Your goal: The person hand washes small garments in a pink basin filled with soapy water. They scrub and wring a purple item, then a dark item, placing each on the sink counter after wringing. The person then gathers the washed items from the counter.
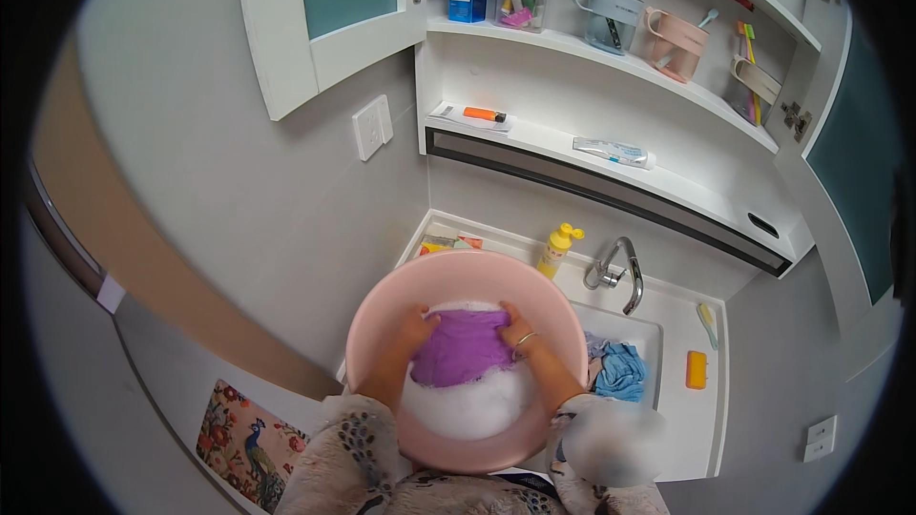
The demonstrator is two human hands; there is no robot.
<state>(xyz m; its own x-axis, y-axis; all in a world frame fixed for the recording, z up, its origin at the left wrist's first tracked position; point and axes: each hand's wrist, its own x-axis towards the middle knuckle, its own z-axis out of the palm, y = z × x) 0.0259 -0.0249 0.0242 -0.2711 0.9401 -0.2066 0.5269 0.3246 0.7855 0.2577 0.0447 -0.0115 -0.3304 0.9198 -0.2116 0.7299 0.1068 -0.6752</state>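
A purple cloth (465,348) is stretched between my two hands inside a pink basin (372,324). White suds (469,407) fill the lower part of the basin and show along the cloth's far edge. At the cloth's upper left corner, my left hand (418,326) is closed on its edge. My right hand (516,326), with a bracelet at the wrist, grips the upper right corner. The cloth's lower edge meets the foam, and whatever lies beneath the foam is hidden. Both forearms come out of patterned, fluffy sleeves and reach over the near rim.
Right of the basin, blue clothes (620,372) lie in the sink under a faucet (625,277). Behind stands a yellow bottle (558,248). A brush (707,326) and an orange soap bar (696,370) rest on the counter's right side. Above is an open cabinet (611,48) holding cups.
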